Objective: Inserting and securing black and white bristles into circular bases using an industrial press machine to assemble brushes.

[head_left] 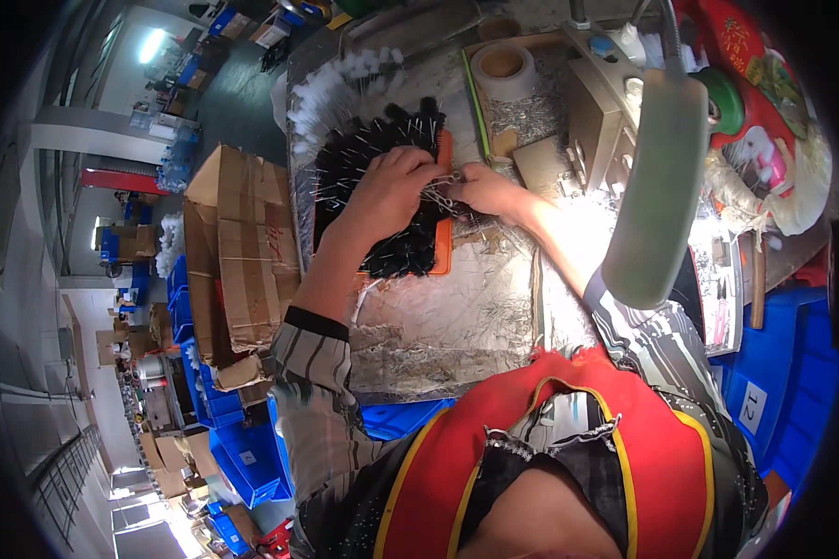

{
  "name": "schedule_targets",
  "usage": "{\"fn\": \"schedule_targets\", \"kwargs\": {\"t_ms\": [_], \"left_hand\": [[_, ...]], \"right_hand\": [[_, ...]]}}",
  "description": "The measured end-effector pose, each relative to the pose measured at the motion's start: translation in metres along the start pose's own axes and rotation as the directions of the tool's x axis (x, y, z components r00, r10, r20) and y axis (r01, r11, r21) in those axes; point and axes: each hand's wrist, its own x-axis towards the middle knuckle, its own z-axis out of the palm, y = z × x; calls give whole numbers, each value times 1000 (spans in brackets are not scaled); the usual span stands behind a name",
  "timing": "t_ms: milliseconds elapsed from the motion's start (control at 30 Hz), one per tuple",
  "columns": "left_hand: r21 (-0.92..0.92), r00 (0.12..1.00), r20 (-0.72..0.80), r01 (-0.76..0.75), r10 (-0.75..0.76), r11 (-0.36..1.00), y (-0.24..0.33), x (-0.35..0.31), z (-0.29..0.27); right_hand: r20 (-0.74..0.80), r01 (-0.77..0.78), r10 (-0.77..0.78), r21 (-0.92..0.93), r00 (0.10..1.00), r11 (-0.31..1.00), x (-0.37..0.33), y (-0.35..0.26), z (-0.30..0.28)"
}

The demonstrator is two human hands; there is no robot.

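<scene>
My left hand (389, 189) rests over a bed of black fluffy pieces (371, 172) on an orange tray (445, 244). Its fingertips pinch a small bunch of thin metal wire pieces (441, 193). My right hand (487, 191) meets it from the right and also grips those wire pieces. Both hands touch at the tray's right edge. White fluffy pieces (331, 88) lie beyond the black ones.
A worn, foil-like table top (457, 317) lies under the tray. A tape roll (504, 67), a pile of metal pins (531, 116) and a grey box (592, 116) stand behind. A lamp head (653, 196) hangs at the right. Cardboard boxes (238, 252) and blue bins (242, 456) are at the left.
</scene>
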Motion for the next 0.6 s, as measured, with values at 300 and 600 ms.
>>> {"fn": "schedule_targets", "kwargs": {"t_ms": [300, 600], "left_hand": [[262, 967, 180, 129, -180, 956, -10, 16, 10], [234, 994, -70, 94, -79, 968, -24, 9, 5]], "right_hand": [[-39, 146, -142, 150, 989, 978, -4, -3, 2], [-101, 231, -210, 284, 972, 931, -13, -2, -4]]}}
